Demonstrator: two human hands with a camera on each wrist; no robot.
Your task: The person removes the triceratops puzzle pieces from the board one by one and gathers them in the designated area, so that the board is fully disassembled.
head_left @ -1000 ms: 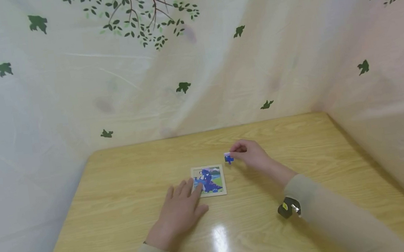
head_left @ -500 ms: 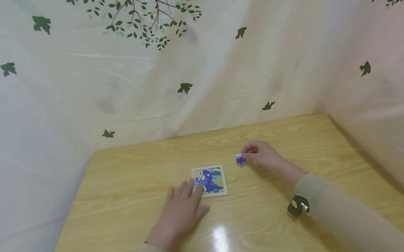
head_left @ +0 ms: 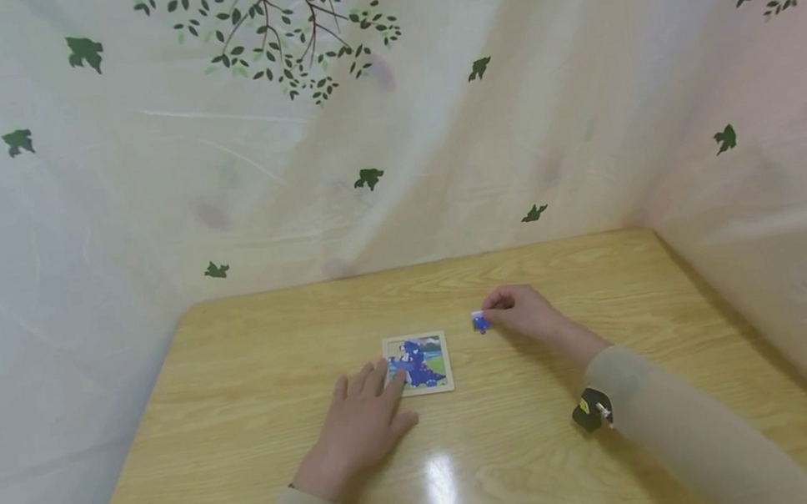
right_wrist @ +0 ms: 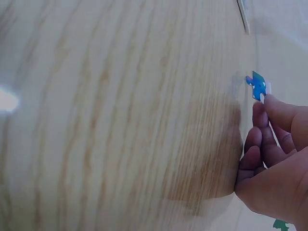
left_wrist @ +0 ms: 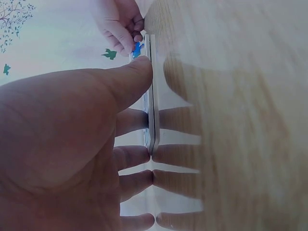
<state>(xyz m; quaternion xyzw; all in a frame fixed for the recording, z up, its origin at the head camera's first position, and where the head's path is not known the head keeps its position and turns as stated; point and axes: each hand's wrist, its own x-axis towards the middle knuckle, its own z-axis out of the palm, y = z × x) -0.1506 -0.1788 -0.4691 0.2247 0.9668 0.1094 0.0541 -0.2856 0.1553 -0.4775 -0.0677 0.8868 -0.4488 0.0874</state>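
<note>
A small square jigsaw puzzle (head_left: pixel 433 370) with a blue dinosaur picture in a pale frame lies on the table. At its upper left a patch of the picture looks bare. My left hand (head_left: pixel 363 417) lies with straight, spread fingers on the frame's left side, the index finger over the picture. To the right of the frame, my right hand (head_left: pixel 528 314) pinches a blue puzzle piece (head_left: pixel 481 322) between thumb and index finger. In the right wrist view the piece (right_wrist: pixel 258 87) is held just above the tabletop, the other fingers curled below.
The wooden table (head_left: pixel 269 327) extends around the puzzle on all sides. A pale cloth (head_left: pixel 272 167) with printed leaves and branches hangs behind and at both sides. Light glares off the table's front (head_left: pixel 444 491).
My right hand has moved right, away from the frame, with the puzzle piece, then nearly stopped. The piece has tilted slightly. My left hand stays on the frame.
</note>
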